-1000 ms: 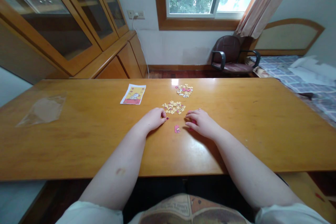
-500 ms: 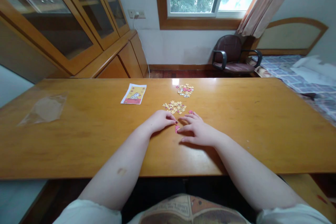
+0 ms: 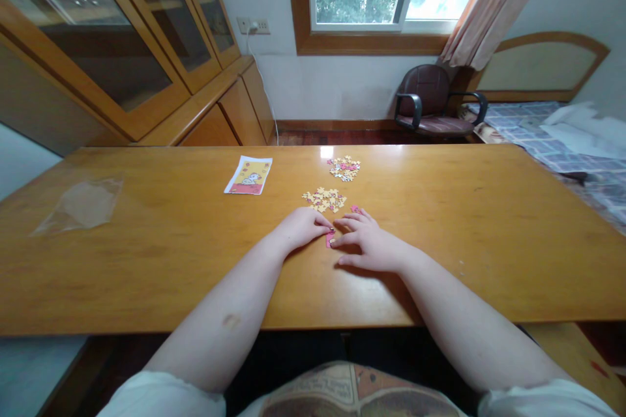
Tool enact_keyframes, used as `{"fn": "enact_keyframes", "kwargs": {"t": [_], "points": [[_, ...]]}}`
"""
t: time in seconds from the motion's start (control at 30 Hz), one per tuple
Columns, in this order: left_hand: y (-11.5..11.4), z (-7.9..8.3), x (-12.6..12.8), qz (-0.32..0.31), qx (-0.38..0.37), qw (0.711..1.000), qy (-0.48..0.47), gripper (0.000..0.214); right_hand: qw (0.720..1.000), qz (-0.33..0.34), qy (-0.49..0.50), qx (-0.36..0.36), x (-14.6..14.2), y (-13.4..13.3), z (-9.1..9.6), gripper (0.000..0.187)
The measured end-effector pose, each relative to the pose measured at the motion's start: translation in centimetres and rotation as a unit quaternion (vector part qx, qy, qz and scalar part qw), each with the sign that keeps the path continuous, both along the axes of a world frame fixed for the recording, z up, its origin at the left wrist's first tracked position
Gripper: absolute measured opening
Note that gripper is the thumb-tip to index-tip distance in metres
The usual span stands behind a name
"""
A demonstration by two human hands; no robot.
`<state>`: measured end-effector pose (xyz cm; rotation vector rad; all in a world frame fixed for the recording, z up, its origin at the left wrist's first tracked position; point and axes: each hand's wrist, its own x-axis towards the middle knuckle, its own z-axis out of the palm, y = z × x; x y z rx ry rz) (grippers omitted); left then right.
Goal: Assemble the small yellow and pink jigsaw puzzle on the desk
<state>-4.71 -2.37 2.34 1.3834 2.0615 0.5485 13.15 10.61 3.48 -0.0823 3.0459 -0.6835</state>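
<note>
Between my hands a small strip of pink joined puzzle pieces [image 3: 328, 240] lies on the table. My left hand [image 3: 303, 229] pinches a small puzzle piece [image 3: 332, 230] at the strip's far end; its fingertips partly hide the piece. With fingers spread, my right hand [image 3: 364, 242] rests on the table, one fingertip touching the strip's right side. A loose pink piece [image 3: 355, 208] lies by that hand's far fingers. Just beyond my hands is a pile of mostly yellow puzzle pieces [image 3: 325, 198]. Farther back sits a mixed pile of pink, white and yellow pieces [image 3: 345, 168].
A picture card [image 3: 248, 176] with a white cartoon figure lies left of the piles. Toward the left end of the wooden table [image 3: 489, 228] is a clear plastic bag [image 3: 83, 204]. An office chair [image 3: 430, 101] stands beyond the far edge, beside a bed [image 3: 552, 137].
My left hand has shifted slightly right, bringing its pinched piece against the far end of the pink strip. My right hand has stayed nearly still.
</note>
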Motion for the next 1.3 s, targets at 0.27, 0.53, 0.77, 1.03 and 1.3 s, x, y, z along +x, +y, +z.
{"fn": "enact_keyframes", "kwargs": {"t": [0.27,0.53,0.77,1.03,1.3], "points": [[0.0,0.2,0.5,-0.021,0.013,0.998,0.060,0.025,1.000,0.007,0.005,-0.003,0.0,0.1,-0.2,0.043],[0.0,0.0,0.8,0.040,0.019,0.998,0.052,0.017,1.000,0.005,0.001,-0.004,0.0,0.0,-0.1,0.043],[0.0,-0.2,0.8,0.036,0.012,0.998,0.058,0.016,1.000,0.003,-0.006,-0.006,0.0,-0.1,0.1,0.043],[-0.3,0.4,0.7,0.002,0.026,0.997,0.074,0.019,1.000,0.003,0.012,-0.013,0.0,0.0,0.2,0.038],[-0.9,1.7,1.2,-0.042,-0.022,0.996,0.082,0.044,0.986,-0.159,0.025,0.036,-0.1,1.8,-0.1,0.027]]}}
